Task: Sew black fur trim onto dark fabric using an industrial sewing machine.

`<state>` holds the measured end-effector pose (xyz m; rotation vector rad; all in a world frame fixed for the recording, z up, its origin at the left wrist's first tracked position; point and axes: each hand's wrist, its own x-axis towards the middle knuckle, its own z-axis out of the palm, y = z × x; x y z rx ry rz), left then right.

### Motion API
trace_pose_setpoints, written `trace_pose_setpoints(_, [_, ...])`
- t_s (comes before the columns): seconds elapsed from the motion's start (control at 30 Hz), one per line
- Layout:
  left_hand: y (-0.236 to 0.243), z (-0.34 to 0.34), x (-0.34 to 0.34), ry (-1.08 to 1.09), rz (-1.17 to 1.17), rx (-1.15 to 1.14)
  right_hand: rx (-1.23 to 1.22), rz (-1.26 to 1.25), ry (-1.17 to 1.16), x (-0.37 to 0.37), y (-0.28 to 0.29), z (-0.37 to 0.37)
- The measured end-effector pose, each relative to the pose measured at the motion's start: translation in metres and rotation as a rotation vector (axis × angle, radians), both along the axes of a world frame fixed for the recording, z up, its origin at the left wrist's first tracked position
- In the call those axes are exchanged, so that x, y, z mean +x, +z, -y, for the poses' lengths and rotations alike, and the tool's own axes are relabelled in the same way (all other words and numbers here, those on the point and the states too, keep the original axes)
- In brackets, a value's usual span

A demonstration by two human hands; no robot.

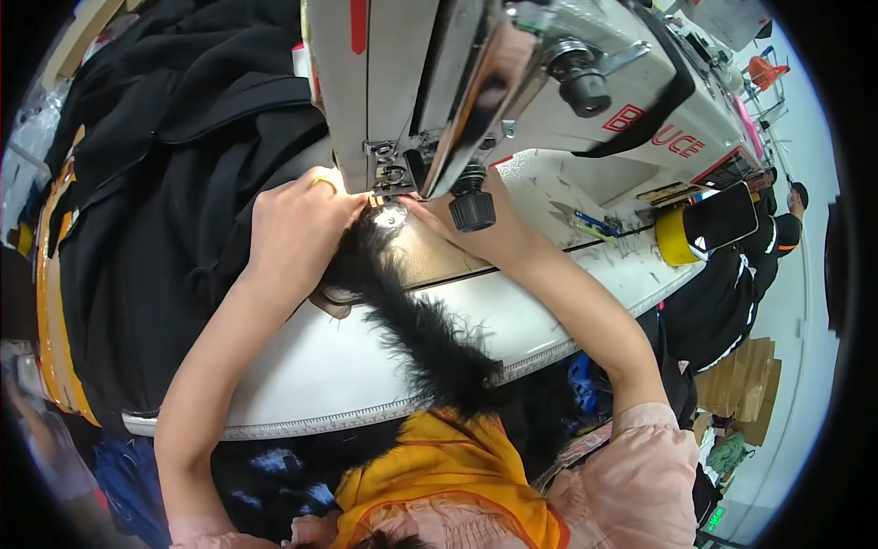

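Observation:
Under the head of a white sewing machine (352, 110), both my hands are close to the lit needle area. My left hand (302, 229), with a ring on one finger, is closed and pinches the upper end of a black fluffy trim (425, 343) beside the presser foot (391, 186). The trim hangs down over the table's front edge toward my lap. From the other side, my right hand (485, 224) reaches in with its fingertips beside the presser foot. A black knob (473, 209) covers part of that hand, so what its bent fingers grip is hidden.
A large heap of black fabric (183, 201) covers the table's left side. A measuring tape (338, 423) runs along the front edge. Small snips (585, 222), a yellow tape roll (677, 238) and a phone (722, 218) lie at the right. Another person (792, 220) is at the far right.

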<state>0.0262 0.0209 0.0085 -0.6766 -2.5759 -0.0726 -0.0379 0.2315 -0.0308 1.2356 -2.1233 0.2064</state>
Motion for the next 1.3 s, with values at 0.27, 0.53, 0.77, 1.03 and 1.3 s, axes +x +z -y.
trace_pose_setpoints(0.27, [-0.019,0.0,-0.009,0.003,0.085,0.368,0.111,-0.046,-0.005,-0.017,-0.021,-0.005])
trace_pose_setpoints(0.53, [-0.001,0.042,0.043,-0.158,0.311,0.344,-0.022,0.445,0.178,0.016,0.021,-0.008])
trace_pose_setpoints(0.77, [0.007,-0.009,0.059,-0.046,0.018,0.02,0.076,0.227,0.25,0.033,0.019,-0.006])
trace_pose_setpoints(1.03, [-0.011,-0.001,0.046,-0.122,-0.165,-0.005,0.089,0.248,0.153,0.035,0.013,-0.004])
trace_pose_setpoints(1.3, [-0.004,0.002,0.045,0.0,0.181,0.337,0.108,0.174,0.129,0.029,0.015,-0.004])
